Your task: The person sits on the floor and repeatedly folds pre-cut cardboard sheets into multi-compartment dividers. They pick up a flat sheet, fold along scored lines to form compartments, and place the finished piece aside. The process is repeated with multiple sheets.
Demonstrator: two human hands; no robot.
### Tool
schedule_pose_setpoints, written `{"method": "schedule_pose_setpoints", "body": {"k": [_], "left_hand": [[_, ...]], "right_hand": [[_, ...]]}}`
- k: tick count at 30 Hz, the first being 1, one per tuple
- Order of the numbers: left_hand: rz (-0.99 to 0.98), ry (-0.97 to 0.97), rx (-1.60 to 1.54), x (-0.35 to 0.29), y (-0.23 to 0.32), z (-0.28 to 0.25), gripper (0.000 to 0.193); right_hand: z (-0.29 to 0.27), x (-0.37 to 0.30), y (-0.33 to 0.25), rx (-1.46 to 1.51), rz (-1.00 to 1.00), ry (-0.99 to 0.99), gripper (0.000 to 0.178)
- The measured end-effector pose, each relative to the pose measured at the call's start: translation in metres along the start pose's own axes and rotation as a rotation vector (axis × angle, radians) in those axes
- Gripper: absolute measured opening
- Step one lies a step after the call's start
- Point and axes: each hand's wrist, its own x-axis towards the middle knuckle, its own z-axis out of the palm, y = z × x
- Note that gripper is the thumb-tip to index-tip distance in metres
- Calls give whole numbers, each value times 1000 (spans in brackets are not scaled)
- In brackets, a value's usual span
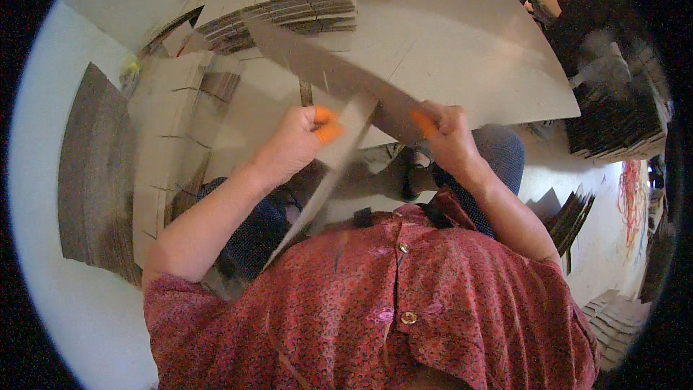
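My left hand (294,143), with orange covers on its fingertips, is closed on a pale cardboard strip (348,139) that slants down toward my lap. Closed on the end of a longer grey-brown cardboard strip (325,72) is my right hand (453,137), an orange cover showing on its finger. That strip reaches up and left over the board and has short slits along it. The two strips meet and cross between my hands. Motion blurs them, so I cannot tell whether they are slotted together.
A large pale board (476,50) lies in front of me. Stacked slotted cardboard strips (296,3) sit at its far left, with another pale stack (162,144) at my left. A dark cardboard pile (97,173) stands by the wall. More dark pieces (613,119) and red strings (632,195) are at the right.
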Motion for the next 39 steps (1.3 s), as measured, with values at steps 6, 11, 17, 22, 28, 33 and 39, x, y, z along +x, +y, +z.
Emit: {"method": "schedule_pose_setpoints", "body": {"k": [6,11,17,22,28,33,39], "left_hand": [[280,286,450,9,-25,-46,31],[-282,882,1519,6,-106,-189,72],[-783,592,1105,-10,-149,-278,60],[-400,781,1303,-6,-135,-257,34],[-207,537,1040,6,-57,-210,25],[-24,250,782,18,-33,-120,23],[71,-70,574,20,7,-32,33]], "right_hand": [[4,5,-6,107,39,-126,34],[9,47,-30,-274,-599,58,37],[33,77,-60,-474,-163,-380,27],[33,72,-42,-353,-201,-293,15],[19,37,-40,-162,-227,-84,15],[6,24,-55,-114,-340,-51,24],[6,27,-28,-268,-243,-161,21]]}}
